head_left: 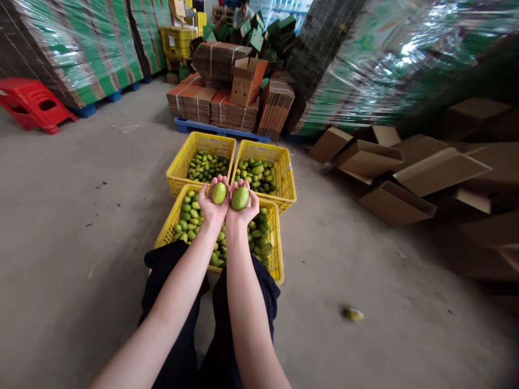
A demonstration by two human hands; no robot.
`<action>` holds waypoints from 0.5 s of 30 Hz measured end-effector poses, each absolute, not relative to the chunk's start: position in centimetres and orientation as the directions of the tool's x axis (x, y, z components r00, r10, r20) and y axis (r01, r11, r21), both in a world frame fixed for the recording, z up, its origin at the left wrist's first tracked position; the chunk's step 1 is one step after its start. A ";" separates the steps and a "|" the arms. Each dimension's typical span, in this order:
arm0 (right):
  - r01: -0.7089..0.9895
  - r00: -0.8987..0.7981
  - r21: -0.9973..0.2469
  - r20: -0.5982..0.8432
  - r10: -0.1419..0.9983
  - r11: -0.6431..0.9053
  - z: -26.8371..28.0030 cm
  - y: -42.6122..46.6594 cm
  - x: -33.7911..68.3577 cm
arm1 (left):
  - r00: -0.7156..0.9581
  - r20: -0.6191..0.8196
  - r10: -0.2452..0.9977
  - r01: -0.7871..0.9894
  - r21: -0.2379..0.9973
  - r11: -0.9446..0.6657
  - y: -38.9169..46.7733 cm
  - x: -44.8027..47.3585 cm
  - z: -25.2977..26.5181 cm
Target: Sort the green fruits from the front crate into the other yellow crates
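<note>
My left hand (pixel 212 209) is palm up with a small green mango (pixel 219 193) resting in its cupped fingers. Beside it, touching at the edge, my right hand (pixel 243 215) cups a slightly larger green mango (pixel 240 199), also palm up. Both hands are held out above a yellow plastic crate (pixel 277 248) full of green mangoes (pixel 263 249), which stands between my knees. Behind it are two more yellow crates, a left one (pixel 175 172) and a right one (pixel 288 181), each partly filled with mangoes. My forearms hide the middle of the near crate.
A lone mango (pixel 352 314) lies on the floor at right. Open cardboard boxes (pixel 399 202) are heaped farther right. Bundled flat cartons (pixel 197 102) sit on a blue pallet (pixel 221 129) ahead. A red stool (pixel 34 102) and wrapped stacks (pixel 93 48) stand left. A person (pixel 243 13) is far back.
</note>
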State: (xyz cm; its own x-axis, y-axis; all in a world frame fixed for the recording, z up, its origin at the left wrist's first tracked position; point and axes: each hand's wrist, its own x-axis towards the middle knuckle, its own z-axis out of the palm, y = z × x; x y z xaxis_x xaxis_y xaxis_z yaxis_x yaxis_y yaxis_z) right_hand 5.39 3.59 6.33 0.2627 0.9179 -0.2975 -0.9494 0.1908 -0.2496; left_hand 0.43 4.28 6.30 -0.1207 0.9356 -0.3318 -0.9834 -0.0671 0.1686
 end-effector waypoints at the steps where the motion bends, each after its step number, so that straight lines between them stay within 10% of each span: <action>1: -0.949 0.261 -0.251 -0.294 0.919 0.189 6.4 3.6 5.4 | -0.126 -0.344 0.930 -0.983 0.170 -0.071 4.4 0.5 6.3; 15: -0.919 0.073 -0.395 -0.198 0.977 -0.011 5.7 3.6 5.4 | -0.010 -0.349 0.937 -0.972 0.224 0.073 3.2 -1.6 8.4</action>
